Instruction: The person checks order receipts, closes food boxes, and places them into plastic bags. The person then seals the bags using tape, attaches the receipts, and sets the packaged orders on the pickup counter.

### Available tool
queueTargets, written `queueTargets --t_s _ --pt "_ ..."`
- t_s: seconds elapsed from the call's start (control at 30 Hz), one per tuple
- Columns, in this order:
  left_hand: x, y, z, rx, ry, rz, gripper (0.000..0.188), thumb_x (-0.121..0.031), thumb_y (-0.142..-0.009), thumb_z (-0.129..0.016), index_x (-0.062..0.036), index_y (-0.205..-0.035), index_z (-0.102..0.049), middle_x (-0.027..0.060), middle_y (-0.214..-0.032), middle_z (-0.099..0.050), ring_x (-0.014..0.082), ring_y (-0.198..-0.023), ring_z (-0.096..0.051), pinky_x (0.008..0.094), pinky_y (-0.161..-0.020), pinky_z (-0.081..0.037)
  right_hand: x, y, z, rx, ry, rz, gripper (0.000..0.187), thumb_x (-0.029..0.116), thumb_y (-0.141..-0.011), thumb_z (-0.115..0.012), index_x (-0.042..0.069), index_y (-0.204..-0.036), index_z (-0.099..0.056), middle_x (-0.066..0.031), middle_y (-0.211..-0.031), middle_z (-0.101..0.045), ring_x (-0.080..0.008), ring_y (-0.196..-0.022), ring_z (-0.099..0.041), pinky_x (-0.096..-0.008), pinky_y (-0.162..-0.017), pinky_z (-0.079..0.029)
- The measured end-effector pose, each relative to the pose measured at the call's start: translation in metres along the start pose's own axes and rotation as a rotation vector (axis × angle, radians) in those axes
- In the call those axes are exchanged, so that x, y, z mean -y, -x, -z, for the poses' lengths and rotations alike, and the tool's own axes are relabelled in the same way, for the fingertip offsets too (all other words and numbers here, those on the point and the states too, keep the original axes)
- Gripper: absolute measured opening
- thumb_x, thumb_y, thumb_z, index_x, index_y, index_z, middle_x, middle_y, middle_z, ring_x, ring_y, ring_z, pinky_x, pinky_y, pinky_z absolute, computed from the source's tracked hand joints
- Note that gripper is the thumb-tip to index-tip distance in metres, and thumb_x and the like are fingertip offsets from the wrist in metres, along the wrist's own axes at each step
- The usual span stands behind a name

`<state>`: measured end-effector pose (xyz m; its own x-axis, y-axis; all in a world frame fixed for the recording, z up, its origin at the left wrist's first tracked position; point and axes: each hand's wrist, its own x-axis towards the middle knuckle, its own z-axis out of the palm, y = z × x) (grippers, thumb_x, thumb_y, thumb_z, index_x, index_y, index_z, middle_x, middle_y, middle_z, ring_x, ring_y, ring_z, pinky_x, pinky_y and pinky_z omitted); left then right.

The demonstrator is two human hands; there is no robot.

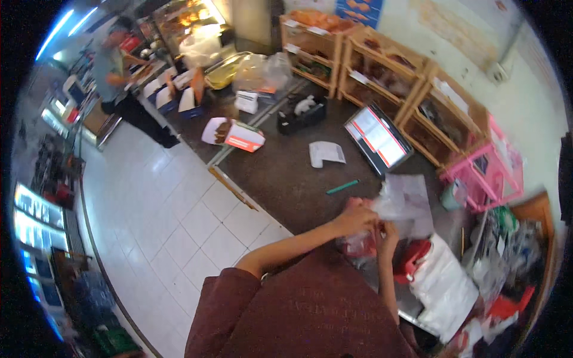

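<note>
My left hand [356,218] and my right hand [388,234] meet close in front of my body, over the near edge of the dark counter. Both have their fingers closed on a clear plastic bag [392,206], which spreads toward the far right of them. Under and beside the hands is a reddish see-through bag [360,244]; its contents are too blurred to tell. A pale flat sheet [419,197] lies beyond the clear bag. Left of it rests a green pen [343,186].
A tablet on a stand [379,138], a paper slip [326,153] and a black tape dispenser [302,115] are on the counter [268,173]. Wooden shelves [382,74] line the wall. White bags [444,286] and a pink rack [483,170] are at right. Another person [119,77] stands far left.
</note>
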<state>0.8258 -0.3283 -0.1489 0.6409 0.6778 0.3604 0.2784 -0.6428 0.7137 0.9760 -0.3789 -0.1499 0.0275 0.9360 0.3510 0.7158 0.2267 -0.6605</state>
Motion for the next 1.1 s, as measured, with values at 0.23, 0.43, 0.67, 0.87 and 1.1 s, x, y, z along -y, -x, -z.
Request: queueTargets --t_s 0.23,0.43,0.67,0.87,1.1 --pt "-0.003 0.002 0.003 -0.155 -0.07 0.157 0.017 -0.028 -0.066 -0.064 -0.011 -0.068 -0.063 0.0052 -0.069 -0.06 0.02 -0.073 -0.057 0.0328 -0.073 -0.036 -0.015 -0.017 0.019 0.317 -0.225 -0.151 0.012 0.005 -0.071 -0.059 0.001 -0.082 -0.055 -0.0068 -0.073 -0.058 -0.01 -0.067 -0.054 -0.0243 -0.061 -0.044" --pt "-0.001 0.001 -0.001 -0.108 0.048 0.329 0.017 -0.028 -0.064 -0.064 -0.0112 -0.067 -0.064 0.0027 -0.069 -0.061 0.02 -0.067 -0.056 0.0366 -0.068 -0.032 -0.031 -0.017 0.017 0.39 -0.482 -0.247 0.012 0.001 -0.072 -0.058 0.0 -0.084 -0.055 -0.002 -0.077 -0.057 -0.0078 -0.071 -0.054 -0.0216 -0.063 -0.044" --pt "0.001 -0.001 -0.003 -0.009 0.176 0.438 0.013 -0.025 -0.063 -0.064 -0.0118 -0.064 -0.063 0.0022 -0.067 -0.061 0.0189 -0.066 -0.056 0.0385 -0.072 -0.031 -0.04 -0.018 0.018 0.498 -0.625 -0.395 0.011 0.003 -0.075 -0.059 0.0 -0.085 -0.055 -0.0014 -0.076 -0.057 -0.007 -0.071 -0.054 -0.0201 -0.061 -0.044" --pt "-0.012 -0.004 0.004 -0.019 0.045 0.391 0.017 -0.028 -0.064 -0.065 -0.0116 -0.066 -0.063 0.0024 -0.067 -0.06 0.0195 -0.069 -0.055 0.0378 -0.073 -0.029 -0.037 -0.026 0.027 0.591 -0.691 -0.338 0.012 0.006 -0.075 -0.06 0.0 -0.085 -0.055 -0.0014 -0.076 -0.058 -0.0068 -0.071 -0.054 -0.0207 -0.062 -0.044" --pt "-0.013 0.001 -0.013 -0.201 0.062 0.358 0.018 -0.029 -0.064 -0.065 -0.0116 -0.067 -0.063 0.0026 -0.069 -0.059 0.0207 -0.076 -0.052 0.0358 -0.071 -0.03 -0.041 -0.021 0.016 0.486 -0.557 -0.364 0.012 0.01 -0.074 -0.06 0.0 -0.079 -0.056 -0.0035 -0.07 -0.058 -0.0078 -0.064 -0.052 -0.0226 -0.057 -0.043"
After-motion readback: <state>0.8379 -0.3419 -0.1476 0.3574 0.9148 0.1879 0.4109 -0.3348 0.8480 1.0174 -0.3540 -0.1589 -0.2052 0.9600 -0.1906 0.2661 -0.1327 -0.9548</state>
